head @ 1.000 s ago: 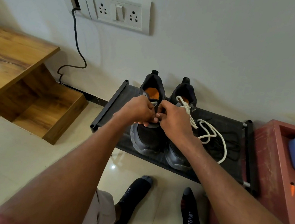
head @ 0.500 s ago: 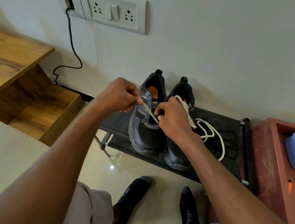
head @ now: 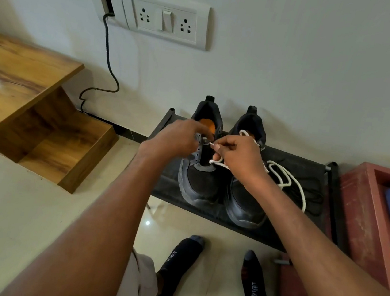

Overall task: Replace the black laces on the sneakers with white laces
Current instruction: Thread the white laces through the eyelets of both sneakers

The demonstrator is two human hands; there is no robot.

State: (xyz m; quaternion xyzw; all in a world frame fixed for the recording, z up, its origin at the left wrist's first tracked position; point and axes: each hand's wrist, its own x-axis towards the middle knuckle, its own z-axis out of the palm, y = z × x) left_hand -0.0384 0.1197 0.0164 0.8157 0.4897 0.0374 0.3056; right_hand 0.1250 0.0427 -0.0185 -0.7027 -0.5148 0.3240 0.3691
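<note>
Two black sneakers stand side by side on a low black rack (head: 304,168), toes toward me. Over the left sneaker (head: 199,183), my left hand (head: 178,138) is blurred at the grey eyelet strip; what its fingers hold is unclear. My right hand (head: 239,160) pinches the tip of a white lace (head: 283,178) just above that shoe's tongue. The same lace loops across the right sneaker (head: 243,203) and trails over the rack to the right. A black lace (head: 315,199) lies loose on the rack under the white one.
A wooden stepped shelf (head: 33,113) stands at the left. A red crate (head: 364,218) holding a blue lid sits right of the rack. A wall socket panel (head: 165,18) with a black cable hangs above. My socked feet (head: 179,266) are on the tiled floor.
My left hand has moved back in from the left to the left sneaker's eyelets. My right hand has lifted slightly, now pinching the white lace tip.
</note>
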